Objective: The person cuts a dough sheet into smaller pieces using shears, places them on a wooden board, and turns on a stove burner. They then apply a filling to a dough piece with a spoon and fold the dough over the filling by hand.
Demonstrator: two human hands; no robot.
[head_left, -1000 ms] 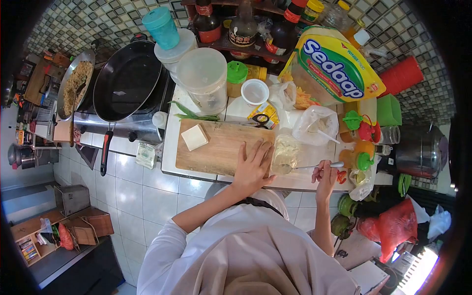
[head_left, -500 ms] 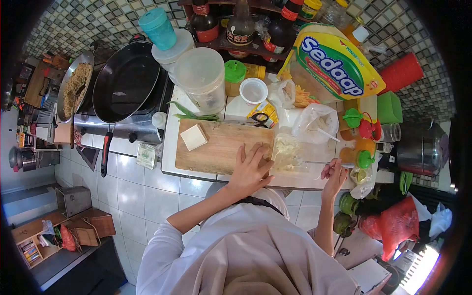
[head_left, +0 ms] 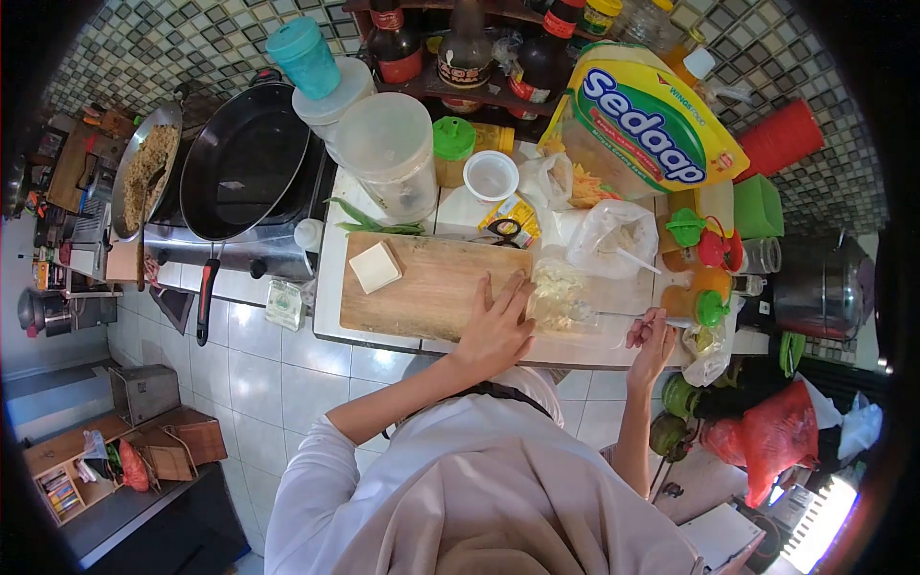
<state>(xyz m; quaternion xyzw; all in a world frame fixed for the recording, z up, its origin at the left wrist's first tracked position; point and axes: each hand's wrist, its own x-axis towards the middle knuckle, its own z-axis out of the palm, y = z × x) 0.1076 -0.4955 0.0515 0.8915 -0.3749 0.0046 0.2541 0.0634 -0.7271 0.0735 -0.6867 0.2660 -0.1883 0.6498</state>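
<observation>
My left hand (head_left: pixel 495 331) lies on the right part of the wooden cutting board (head_left: pixel 412 292), fingers stretched out. A white square block (head_left: pixel 375 267), like tofu, sits at the board's upper left. Right beside the board is a clear plastic container (head_left: pixel 567 297) with a pale, creamy mixture in it. My right hand (head_left: pixel 652 337) is closed around a thin metal utensil (head_left: pixel 618 315), whose far end reaches into the mixture and cannot be made out. Behind the container stands a clear plastic bag (head_left: pixel 613 240) with a white handle sticking out.
Scissors (head_left: pixel 505 228), a white cup (head_left: pixel 491 176) and green chillies (head_left: pixel 379 222) lie behind the board. Tall plastic tubs (head_left: pixel 388 158) and a yellow Sedaap pack (head_left: pixel 642 125) rise at the back. Green-lidded jars (head_left: pixel 711 309) crowd the right. A black frying pan (head_left: pixel 244 158) rests on the stove.
The fingers of my left hand have drawn slightly closer together on the board. My right hand stays nearly in place with the utensil. The view has shifted a little.
</observation>
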